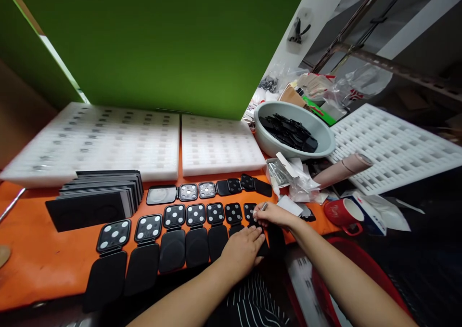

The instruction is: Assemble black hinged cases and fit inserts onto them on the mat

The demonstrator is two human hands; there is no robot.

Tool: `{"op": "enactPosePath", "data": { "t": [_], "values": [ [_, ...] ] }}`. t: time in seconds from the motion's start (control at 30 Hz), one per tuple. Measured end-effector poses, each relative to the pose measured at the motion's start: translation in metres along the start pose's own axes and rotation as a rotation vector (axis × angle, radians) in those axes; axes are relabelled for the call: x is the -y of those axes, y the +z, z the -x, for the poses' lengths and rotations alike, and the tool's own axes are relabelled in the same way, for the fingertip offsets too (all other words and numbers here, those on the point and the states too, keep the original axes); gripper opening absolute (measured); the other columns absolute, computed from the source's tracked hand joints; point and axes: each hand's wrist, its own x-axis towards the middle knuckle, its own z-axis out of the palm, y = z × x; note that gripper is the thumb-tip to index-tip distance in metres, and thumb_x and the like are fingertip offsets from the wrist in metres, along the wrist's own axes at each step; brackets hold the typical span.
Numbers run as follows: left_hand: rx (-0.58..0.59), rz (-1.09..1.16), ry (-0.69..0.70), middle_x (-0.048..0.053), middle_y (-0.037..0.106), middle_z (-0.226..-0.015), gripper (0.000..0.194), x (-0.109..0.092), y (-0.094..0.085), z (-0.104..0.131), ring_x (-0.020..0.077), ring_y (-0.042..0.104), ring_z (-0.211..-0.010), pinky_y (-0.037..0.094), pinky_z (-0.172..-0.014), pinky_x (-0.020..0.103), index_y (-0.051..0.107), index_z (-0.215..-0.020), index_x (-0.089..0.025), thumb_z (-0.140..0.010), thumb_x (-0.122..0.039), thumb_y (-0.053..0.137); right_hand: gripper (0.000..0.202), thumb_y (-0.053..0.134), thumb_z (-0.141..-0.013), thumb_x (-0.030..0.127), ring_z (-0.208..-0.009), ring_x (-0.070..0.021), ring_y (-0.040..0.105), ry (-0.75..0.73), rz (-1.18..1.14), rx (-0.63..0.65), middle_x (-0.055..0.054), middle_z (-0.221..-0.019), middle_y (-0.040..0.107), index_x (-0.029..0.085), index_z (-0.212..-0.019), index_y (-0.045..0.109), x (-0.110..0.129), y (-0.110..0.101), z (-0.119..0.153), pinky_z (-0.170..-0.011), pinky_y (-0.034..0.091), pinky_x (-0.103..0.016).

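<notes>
Black hinged pieces lie unfolded in a row on the orange table, their upper squares (147,228) bearing white dots and their lower flaps (172,251) plain black. Toward the right end of the row, my left hand (242,246) rests over the black flaps with its fingers spread. My right hand (269,215) is closed around a small metallic pen-like tool (264,206), beside the rightmost dotted square (250,212). Behind them runs a second row of black pieces (207,190), some dotted. What the tool's tip touches is hidden by the fingers.
White foam trays (220,146) stand at the back before a green panel (173,43). Stacked black sheets (86,211) are at left. At right are a grey basin (259,133) of black parts, a pink bottle (341,169), a red mug (341,214) and plastic bags.
</notes>
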Motion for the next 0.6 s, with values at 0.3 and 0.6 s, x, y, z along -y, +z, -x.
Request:
{"op": "enactPosePath", "data": {
  "t": [0.3,0.6],
  "values": [
    [0.01,0.001,-0.016,0.009,0.051,-0.134,0.055,0.001,0.005,0.001,0.0245,0.047,-0.123,0.038,-0.104,0.039,0.049,-0.129,-0.018,-0.08,-0.039,0.062,0.019,0.056,-0.072,0.036,-0.057,-0.0137,0.052,-0.241,0.236,-0.465,0.002,-0.06,0.056,0.021,-0.066,0.046,-0.012,0.002,-0.008,-0.055,0.04,-0.025],
    [0.006,-0.007,-0.014,0.009,0.051,-0.133,0.052,0.0,0.001,0.0,0.0241,0.048,-0.123,0.039,-0.103,0.038,0.051,-0.127,-0.017,-0.081,-0.037,0.062,0.009,0.055,-0.075,0.027,-0.066,-0.0161,0.057,-0.263,0.593,-0.395,-0.001,-0.069,0.063,0.02,-0.069,0.053,0.001,0.002,-0.006,-0.062,0.04,-0.026]
  ]
}}
